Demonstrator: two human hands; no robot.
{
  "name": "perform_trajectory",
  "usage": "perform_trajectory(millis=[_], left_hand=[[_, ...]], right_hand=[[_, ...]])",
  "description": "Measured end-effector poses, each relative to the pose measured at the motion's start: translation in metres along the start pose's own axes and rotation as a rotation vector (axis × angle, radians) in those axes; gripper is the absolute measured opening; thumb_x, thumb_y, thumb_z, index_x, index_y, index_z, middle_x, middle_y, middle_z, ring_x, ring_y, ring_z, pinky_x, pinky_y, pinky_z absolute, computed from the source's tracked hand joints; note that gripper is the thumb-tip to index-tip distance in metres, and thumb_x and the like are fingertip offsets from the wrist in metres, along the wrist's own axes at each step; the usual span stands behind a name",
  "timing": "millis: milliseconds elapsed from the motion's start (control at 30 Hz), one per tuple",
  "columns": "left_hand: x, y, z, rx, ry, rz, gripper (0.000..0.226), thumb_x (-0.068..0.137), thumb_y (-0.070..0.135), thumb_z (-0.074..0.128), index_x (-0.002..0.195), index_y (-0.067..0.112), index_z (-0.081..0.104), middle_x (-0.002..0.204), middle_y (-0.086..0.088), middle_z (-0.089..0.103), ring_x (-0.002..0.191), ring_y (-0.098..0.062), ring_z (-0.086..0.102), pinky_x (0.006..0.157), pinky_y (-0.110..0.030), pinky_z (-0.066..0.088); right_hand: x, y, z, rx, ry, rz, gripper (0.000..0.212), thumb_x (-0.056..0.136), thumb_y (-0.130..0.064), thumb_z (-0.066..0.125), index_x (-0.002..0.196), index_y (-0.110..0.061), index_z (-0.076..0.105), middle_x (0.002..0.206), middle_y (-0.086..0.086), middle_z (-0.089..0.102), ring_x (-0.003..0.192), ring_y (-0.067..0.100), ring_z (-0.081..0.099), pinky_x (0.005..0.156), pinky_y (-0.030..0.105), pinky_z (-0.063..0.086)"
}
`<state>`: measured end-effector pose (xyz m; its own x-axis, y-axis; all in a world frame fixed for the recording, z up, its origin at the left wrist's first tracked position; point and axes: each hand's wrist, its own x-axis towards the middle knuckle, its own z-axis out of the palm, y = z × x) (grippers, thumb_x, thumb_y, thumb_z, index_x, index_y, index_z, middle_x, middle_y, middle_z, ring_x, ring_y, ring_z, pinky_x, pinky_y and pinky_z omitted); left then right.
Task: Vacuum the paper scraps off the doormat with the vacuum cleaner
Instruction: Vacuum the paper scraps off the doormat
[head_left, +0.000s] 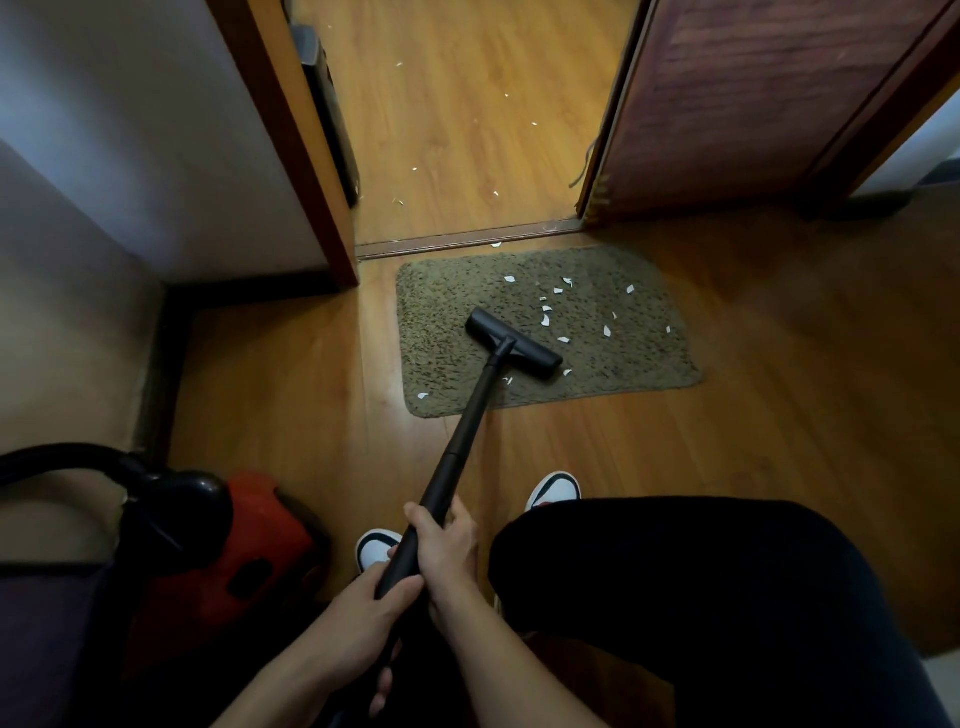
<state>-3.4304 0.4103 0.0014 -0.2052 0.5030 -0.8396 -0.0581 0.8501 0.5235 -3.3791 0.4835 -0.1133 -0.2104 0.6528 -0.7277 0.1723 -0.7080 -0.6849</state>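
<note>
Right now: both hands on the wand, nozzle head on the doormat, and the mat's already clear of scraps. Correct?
Not quite. The head view shows paper scraps still scattered on the doormat. The rest holds: left hand and right hand grip the wand, nozzle head on the doormat.

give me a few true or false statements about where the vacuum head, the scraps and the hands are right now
1. The vacuum head rests on the doormat. True.
2. Most paper scraps lie on the mat's left half. False: most lie on the right half, beyond the head, with a few near the front edge.
3. Both hands grip the black wand. True: the right hand is further up the wand than the left hand.
4. The red vacuum body stands on the doormat. False: it sits on the wood floor at the person's left.
5. The floor past the doorway is free of scraps. False: small white bits lie there too.
</note>
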Motion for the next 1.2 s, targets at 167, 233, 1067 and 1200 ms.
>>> perform_trajectory(millis=[167, 233, 1067, 1200], left_hand=[[0.012, 0.009, 0.012, 0.001, -0.026, 0.019, 0.014, 0.103, 0.033, 0.049, 0.114, 0.025, 0.052, 0.056, -0.008, 0.057, 0.038, -0.019, 0.051, 0.04, -0.025, 0.044], [0.02, 0.015, 0.018, -0.029, -0.058, 0.005, 0.019, 0.102, 0.036, 0.049, 0.121, 0.031, 0.048, 0.054, -0.008, 0.056, 0.039, -0.02, 0.052, 0.039, -0.026, 0.045], [0.125, 0.127, 0.079, -0.156, -0.083, -0.012, 0.022, 0.103, 0.039, 0.046, 0.123, 0.029, 0.047, 0.054, -0.007, 0.046, 0.034, -0.015, 0.044, 0.037, -0.021, 0.04], [0.133, 0.134, 0.081, -0.162, -0.096, -0.024, 0.019, 0.103, 0.039, 0.046, 0.119, 0.03, 0.047, 0.055, -0.008, 0.046, 0.034, -0.014, 0.044, 0.037, -0.02, 0.041]], right_hand=[[0.007, -0.011, -0.019, 0.012, 0.054, -0.045, 0.014, 0.084, -0.023, 0.077, 0.093, -0.023, 0.066, 0.082, 0.004, 0.069, 0.072, 0.021, 0.069, 0.065, 0.031, 0.058], [0.018, -0.014, -0.031, 0.007, 0.085, -0.06, 0.011, 0.088, -0.016, 0.075, 0.092, -0.02, 0.065, 0.08, 0.003, 0.067, 0.067, 0.016, 0.065, 0.056, 0.02, 0.05], [0.145, -0.109, -0.101, -0.044, 0.097, -0.072, 0.038, 0.052, -0.045, 0.072, 0.083, -0.023, 0.067, 0.083, 0.009, 0.073, 0.083, 0.037, 0.075, 0.079, 0.056, 0.063], [0.15, -0.118, -0.107, -0.037, 0.093, -0.065, 0.029, 0.064, -0.036, 0.073, 0.087, -0.02, 0.067, 0.088, 0.011, 0.074, 0.087, 0.036, 0.075, 0.078, 0.047, 0.064]])
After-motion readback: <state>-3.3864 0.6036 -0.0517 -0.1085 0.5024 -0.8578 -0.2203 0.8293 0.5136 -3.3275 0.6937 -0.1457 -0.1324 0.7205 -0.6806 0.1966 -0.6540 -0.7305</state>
